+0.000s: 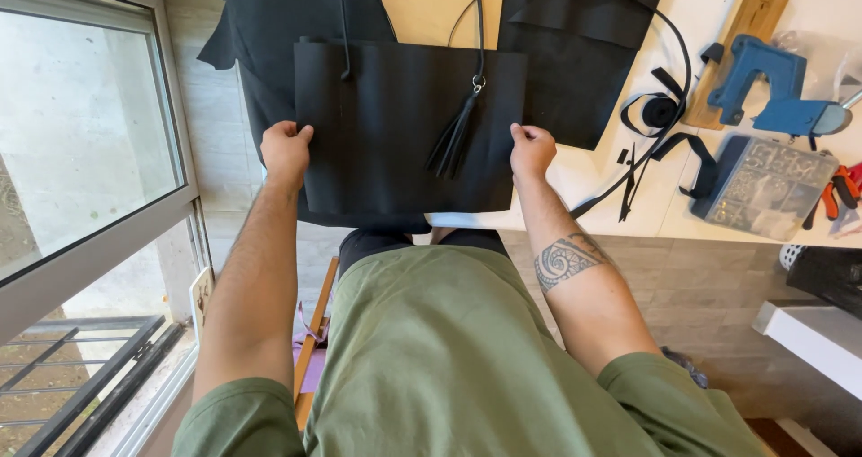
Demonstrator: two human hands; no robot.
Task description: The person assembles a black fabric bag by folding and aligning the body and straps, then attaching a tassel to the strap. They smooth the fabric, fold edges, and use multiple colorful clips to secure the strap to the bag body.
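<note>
Left hand (285, 148) and right hand (532, 147) each pinched shut on a side edge of the black leather bag (409, 129), held at the near edge of the surface (718, 224), tassel (453, 138) dangling in front. Risk of slipping off toward the lap (grip only at the edges). Far right, clear compartment box (763, 186) of small metal fittings, beside a blue press tool (772, 93).

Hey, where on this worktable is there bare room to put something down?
Bare wood shows between the two black sheets above the black bag, crossed only by its thin strap. A strip of bare table lies right of the right hand. Farther right is crowded: loose straps, clear parts box, blue tool.
</note>
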